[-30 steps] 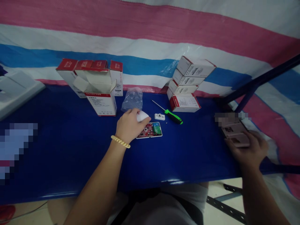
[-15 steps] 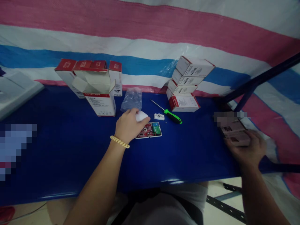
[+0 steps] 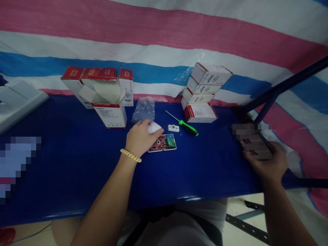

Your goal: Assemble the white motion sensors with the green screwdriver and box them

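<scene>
My left hand (image 3: pixel 141 135) is closed on a white plastic cover (image 3: pixel 154 127), thumb on its right side and fingers over the far edge. Just beside the thumb lies a detector's open back half (image 3: pixel 162 143), showing a red circuit board and a green battery. My right hand (image 3: pixel 271 160) grips a smartphone (image 3: pixel 255 145) with a lit screen at the table's right edge. Right of the cover sit a small white bracket (image 3: pixel 173 128) and a screwdriver (image 3: pixel 188 127) with a green and black handle. A tiny screw (image 3: pixel 180 134) lies near them.
An opened white and red box (image 3: pixel 111 114) stands at the back left before several closed boxes (image 3: pixel 125 85). More boxes (image 3: pixel 201 112) are stacked back right. A clear plastic bag (image 3: pixel 145 108) lies between. A blue metal post (image 3: pixel 287 87) borders the right side of the blue table (image 3: pixel 77 177).
The phone in my right hand has shifted slightly left, and its screen shows a different position of content. My left hand stays on the white cover.
</scene>
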`<state>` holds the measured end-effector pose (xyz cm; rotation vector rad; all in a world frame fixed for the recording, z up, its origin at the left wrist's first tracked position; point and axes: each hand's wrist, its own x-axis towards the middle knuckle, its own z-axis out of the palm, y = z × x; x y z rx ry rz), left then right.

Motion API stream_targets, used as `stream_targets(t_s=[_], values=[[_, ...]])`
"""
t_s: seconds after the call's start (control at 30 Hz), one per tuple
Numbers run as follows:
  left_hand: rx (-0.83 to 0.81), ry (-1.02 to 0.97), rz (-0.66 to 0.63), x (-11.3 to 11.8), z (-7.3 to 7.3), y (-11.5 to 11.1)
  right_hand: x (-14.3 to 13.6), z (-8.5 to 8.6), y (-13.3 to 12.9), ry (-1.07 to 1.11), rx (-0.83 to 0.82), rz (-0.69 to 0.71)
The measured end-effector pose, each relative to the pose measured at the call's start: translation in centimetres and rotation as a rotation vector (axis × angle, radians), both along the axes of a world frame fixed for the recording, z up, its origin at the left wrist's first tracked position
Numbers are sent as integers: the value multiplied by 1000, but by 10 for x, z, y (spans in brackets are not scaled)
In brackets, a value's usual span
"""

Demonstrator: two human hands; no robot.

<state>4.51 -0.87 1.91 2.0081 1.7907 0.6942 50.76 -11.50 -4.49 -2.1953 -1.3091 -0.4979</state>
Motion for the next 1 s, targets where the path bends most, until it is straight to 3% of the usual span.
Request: stream_targets(t_s=[0.17, 0.37, 0.6, 1.0], values=[[-9, -4, 3, -1, 1, 0, -10, 6, 0, 293, -51, -83], [-2, -3, 5, -2, 1, 1, -16, 12, 4, 354, -154, -116], [1, -17, 11, -4, 1, 1, -3, 9, 0, 734, 35, 26], [58, -31, 32, -12, 1, 4, 3, 8, 3, 772, 13, 25]])
